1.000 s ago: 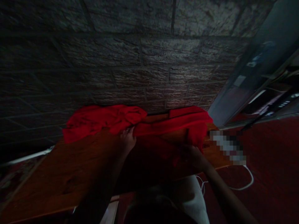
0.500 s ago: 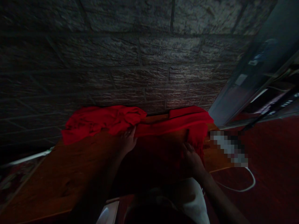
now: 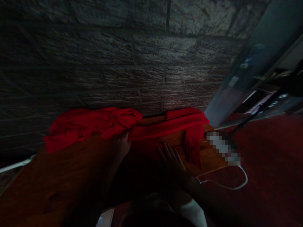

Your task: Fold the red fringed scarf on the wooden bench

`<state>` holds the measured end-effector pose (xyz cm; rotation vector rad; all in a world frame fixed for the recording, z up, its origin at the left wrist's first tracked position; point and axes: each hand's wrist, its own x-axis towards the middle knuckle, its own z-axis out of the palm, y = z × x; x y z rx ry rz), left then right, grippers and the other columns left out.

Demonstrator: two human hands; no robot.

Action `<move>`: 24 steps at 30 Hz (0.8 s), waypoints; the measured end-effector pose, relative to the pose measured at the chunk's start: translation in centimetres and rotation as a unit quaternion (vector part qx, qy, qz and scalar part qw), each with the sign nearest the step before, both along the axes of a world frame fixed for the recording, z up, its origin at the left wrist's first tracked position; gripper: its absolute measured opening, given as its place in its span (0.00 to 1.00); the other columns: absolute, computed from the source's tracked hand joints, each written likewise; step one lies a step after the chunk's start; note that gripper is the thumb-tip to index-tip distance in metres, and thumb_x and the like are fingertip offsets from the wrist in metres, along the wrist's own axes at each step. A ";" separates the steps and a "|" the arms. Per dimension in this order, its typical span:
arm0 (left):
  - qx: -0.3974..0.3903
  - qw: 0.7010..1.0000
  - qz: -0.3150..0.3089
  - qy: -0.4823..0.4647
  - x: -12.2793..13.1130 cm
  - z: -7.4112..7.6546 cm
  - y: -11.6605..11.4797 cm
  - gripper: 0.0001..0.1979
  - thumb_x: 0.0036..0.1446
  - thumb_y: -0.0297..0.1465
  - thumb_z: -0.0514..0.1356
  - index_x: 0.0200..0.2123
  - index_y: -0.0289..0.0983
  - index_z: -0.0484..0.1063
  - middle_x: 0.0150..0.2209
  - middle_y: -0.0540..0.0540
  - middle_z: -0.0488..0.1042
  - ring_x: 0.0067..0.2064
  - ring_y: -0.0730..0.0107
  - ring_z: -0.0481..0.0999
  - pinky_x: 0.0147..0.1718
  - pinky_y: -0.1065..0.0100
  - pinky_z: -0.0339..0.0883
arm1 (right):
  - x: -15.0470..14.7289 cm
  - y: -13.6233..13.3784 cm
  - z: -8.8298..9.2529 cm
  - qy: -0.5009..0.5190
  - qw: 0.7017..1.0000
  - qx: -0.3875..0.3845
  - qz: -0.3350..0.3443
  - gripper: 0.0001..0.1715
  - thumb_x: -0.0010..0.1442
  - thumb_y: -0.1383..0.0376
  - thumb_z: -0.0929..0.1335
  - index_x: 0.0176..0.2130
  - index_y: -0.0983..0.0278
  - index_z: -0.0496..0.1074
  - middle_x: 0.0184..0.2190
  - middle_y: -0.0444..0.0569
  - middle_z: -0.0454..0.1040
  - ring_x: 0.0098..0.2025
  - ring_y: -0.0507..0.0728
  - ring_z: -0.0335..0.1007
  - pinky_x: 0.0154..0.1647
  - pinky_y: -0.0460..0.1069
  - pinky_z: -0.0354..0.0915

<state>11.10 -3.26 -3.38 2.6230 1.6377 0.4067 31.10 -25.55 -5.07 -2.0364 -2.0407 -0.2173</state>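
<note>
A red scarf (image 3: 165, 127) lies stretched along the wooden table near the wall, with its fringed end (image 3: 194, 148) folded down at the right. Its left part is a loose, crumpled heap (image 3: 94, 121). My left hand (image 3: 122, 146) is at the lower edge of the heap, thumb up against the fabric and fingers curled on it, partly lost in shadow. Fingers spread, my right hand (image 3: 172, 157) rests flat over a dark red patch of fabric (image 3: 146, 148) in front of the long strip, left of the fringe. Deep shadow hides what lies between my forearms.
A rough block wall (image 3: 151, 75) stands right behind the wooden table (image 3: 71, 170). On the table's right corner is a blurred-out object (image 3: 223, 148), with a white cable (image 3: 246, 181) hanging near it. A grey door frame (image 3: 227, 78) rises at the right above a red floor (image 3: 267, 157).
My right hand has moved left from beside the fringed end, and its fingers have spread flat. The fringe now shows fully. My left hand stays at the heap's edge; the view has shifted slightly.
</note>
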 end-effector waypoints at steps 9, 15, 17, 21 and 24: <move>-0.020 1.000 0.016 -0.009 0.2 -0.1 0.6 0.32 0.60 0.26 0.50 0.68 0.32 0.56 0.55 0.34 0.74 0.50 0.49 0.77 0.55 0.55 0.67 | 0.5 0.1 1.4 0.015 0.997 -0.072 0.019 0.39 0.68 0.52 0.63 0.70 0.67 0.53 0.69 0.68 0.48 0.70 0.72 0.46 0.64 0.67 0.54; -0.014 0.999 -0.003 -0.045 -0.2 -1.0 1.0 0.34 0.57 0.25 0.50 0.68 0.31 0.57 0.57 0.35 0.73 0.55 0.50 0.74 0.58 0.56 0.65 | 4.2 5.3 6.1 -0.006 0.994 -0.107 0.001 0.32 0.67 0.72 0.61 0.68 0.66 0.57 0.70 0.66 0.45 0.72 0.70 0.39 0.68 0.65 0.47; -0.020 0.997 -0.016 -0.070 -0.3 -1.3 1.0 0.34 0.56 0.24 0.50 0.68 0.31 0.57 0.60 0.35 0.71 0.58 0.51 0.72 0.60 0.56 0.64 | 5.1 7.9 6.9 -0.017 0.994 -0.109 0.002 0.34 0.67 0.71 0.61 0.69 0.66 0.54 0.71 0.67 0.41 0.73 0.70 0.33 0.69 0.66 0.44; -0.022 0.993 -0.038 -0.109 -0.5 -1.8 0.9 0.36 0.54 0.22 0.50 0.69 0.35 0.56 0.62 0.39 0.69 0.60 0.54 0.70 0.61 0.56 0.63 | 5.7 11.8 7.2 -0.012 0.977 -0.166 0.131 0.41 0.66 0.66 0.64 0.72 0.64 0.44 0.72 0.63 0.40 0.73 0.68 0.34 0.69 0.65 0.46; -0.007 0.991 -0.068 -0.115 -0.6 -2.0 1.0 0.37 0.53 0.21 0.50 0.68 0.36 0.57 0.63 0.41 0.68 0.62 0.57 0.68 0.63 0.58 0.61 | 5.2 13.7 7.1 -0.033 0.955 -0.201 0.216 0.48 0.62 0.69 0.66 0.72 0.64 0.40 0.72 0.61 0.39 0.73 0.67 0.34 0.69 0.63 0.46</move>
